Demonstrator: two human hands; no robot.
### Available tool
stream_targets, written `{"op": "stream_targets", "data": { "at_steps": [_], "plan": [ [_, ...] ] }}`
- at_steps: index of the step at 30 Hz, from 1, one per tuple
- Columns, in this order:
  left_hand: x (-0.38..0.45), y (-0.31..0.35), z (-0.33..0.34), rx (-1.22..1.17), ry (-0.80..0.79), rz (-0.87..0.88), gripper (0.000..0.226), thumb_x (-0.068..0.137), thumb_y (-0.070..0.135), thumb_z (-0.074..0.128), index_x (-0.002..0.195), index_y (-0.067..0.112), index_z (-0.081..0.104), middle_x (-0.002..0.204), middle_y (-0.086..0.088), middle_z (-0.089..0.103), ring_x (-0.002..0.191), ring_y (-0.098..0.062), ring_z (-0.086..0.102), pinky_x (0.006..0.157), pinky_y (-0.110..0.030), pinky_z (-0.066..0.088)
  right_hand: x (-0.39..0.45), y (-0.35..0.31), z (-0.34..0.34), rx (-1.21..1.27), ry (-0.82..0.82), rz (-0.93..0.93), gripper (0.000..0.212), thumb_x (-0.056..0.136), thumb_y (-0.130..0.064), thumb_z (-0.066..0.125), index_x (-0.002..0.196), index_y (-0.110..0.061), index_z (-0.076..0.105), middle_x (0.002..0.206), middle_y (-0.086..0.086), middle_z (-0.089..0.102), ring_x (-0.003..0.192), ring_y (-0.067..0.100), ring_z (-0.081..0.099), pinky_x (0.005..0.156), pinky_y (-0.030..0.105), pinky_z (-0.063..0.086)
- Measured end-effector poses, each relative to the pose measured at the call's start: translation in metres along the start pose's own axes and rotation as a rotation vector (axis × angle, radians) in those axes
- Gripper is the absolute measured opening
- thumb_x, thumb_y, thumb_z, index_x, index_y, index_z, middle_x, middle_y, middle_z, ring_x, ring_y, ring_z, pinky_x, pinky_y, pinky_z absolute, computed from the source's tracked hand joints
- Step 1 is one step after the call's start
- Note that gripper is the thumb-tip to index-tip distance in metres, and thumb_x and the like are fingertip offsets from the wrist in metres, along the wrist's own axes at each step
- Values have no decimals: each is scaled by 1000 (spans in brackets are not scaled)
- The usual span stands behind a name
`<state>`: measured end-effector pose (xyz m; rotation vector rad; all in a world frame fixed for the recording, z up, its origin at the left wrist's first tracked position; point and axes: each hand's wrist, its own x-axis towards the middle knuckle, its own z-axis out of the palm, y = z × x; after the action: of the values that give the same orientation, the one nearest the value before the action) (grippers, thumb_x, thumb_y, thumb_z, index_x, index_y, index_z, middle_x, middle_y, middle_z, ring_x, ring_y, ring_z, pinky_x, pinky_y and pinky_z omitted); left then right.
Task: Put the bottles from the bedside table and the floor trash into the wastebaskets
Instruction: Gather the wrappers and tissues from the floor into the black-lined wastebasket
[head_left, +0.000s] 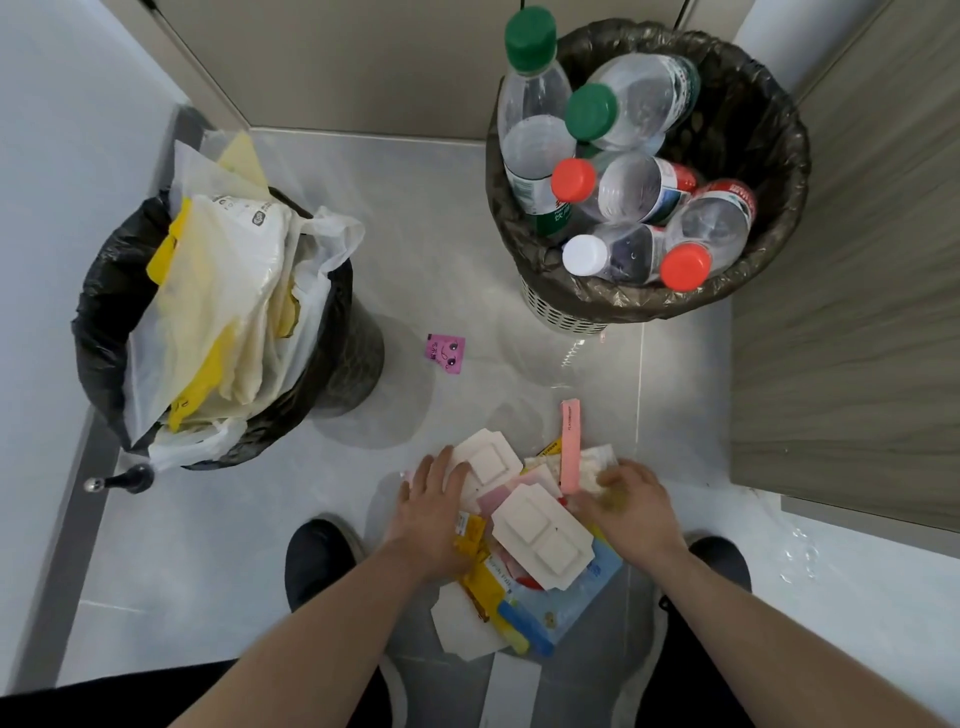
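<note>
A heap of floor trash (535, 540) lies between my feet: white paper trays, pink and yellow wrappers, a blue pack. My left hand (434, 512) lies flat on the heap's left side, fingers spread on a white tray. My right hand (631, 501) is on the heap's right side, fingers curled into the wrappers beside a pink strip (570, 447). The right wastebasket (769, 130), lined with a dark bag, holds several empty plastic bottles (644, 187) with green, red and white caps. The left wastebasket (104, 322), black-lined, is stuffed with white and yellow plastic bags (228, 312).
A small pink wrapper (445, 353) lies alone on the tiles between the baskets. A wooden cabinet side (857, 312) stands at right, a wall at left with a black doorstop (124, 479) near it. My dark shoes (317, 556) flank the heap.
</note>
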<state>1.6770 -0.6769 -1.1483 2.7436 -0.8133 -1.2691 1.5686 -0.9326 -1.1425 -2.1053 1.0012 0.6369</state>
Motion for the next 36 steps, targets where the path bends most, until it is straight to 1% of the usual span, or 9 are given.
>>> {"op": "stream_targets", "data": {
  "at_steps": [3, 8, 14, 17, 21, 27, 30, 34, 36],
  "plan": [
    [-4, -7, 7, 15, -13, -42, 135, 66, 71, 75, 155, 29, -16, 166, 1, -24, 156, -35, -11, 125, -59, 10, 3, -4, 3, 165, 40, 113, 86, 61, -67, 82, 127, -24, 48, 128, -1, 55, 119, 24, 57, 95, 44, 53],
    [-3, -13, 18, 94, -4, -60, 134, 74, 65, 74, 155, 26, -25, 166, -2, -26, 156, -37, -11, 125, -58, 15, 11, -12, 7, 103, -23, 160, 129, 42, -80, 78, 147, -24, 28, 141, 4, 44, 129, 29, 51, 105, 52, 49],
    [1, -13, 24, 135, 5, -75, 125, 86, 46, 76, 156, 25, -25, 166, -2, -28, 156, -36, -13, 126, -52, 18, 10, -19, 19, -163, -74, 165, 143, 44, -78, 85, 152, -25, 8, 153, 9, 36, 140, 36, 41, 114, 52, 38],
    [2, -13, 23, 127, 9, -71, 121, 87, 40, 77, 157, 25, -21, 166, -2, -26, 156, -35, -13, 126, -50, 19, 8, -16, 25, -175, -72, 153, 140, 45, -69, 91, 149, -27, 8, 149, 8, 43, 137, 36, 43, 111, 51, 40],
    [5, -16, 24, 35, 59, -62, 110, 83, 37, 81, 156, 25, 0, 167, -1, -9, 155, -33, 0, 125, -48, 26, 5, -8, 27, -1, 4, 161, 107, 51, -48, 96, 134, -26, 33, 125, 4, 62, 116, 29, 58, 93, 42, 52],
    [5, -19, 16, -201, 170, -119, 91, 68, 62, 81, 137, 25, 36, 147, 4, 26, 131, -21, 32, 112, -38, 43, 4, 1, 13, 177, -103, 186, 69, 56, -44, 97, 109, -27, 56, 103, -6, 65, 89, 14, 61, 78, 31, 51],
    [4, -18, 15, -272, 171, -187, 89, 65, 62, 83, 130, 24, 36, 136, 2, 34, 122, -20, 39, 104, -37, 47, 2, 1, 6, 173, -164, 176, 70, 58, -42, 97, 110, -26, 55, 107, -5, 63, 92, 13, 59, 77, 28, 45],
    [1, -16, 10, -433, 131, -293, 88, 59, 61, 89, 121, 29, 35, 121, 3, 48, 112, -19, 51, 93, -38, 53, -3, -1, 4, 151, -255, 183, 92, 63, -39, 97, 136, -17, 45, 123, -2, 54, 109, 19, 54, 87, 27, 40],
    [0, -16, 8, -531, 106, -332, 85, 58, 59, 90, 115, 33, 33, 109, 6, 57, 101, -18, 59, 81, -36, 56, -4, -2, 5, 144, -290, 199, 84, 64, -37, 96, 130, -19, 47, 119, -3, 55, 103, 16, 53, 86, 27, 40]
  ]
}}
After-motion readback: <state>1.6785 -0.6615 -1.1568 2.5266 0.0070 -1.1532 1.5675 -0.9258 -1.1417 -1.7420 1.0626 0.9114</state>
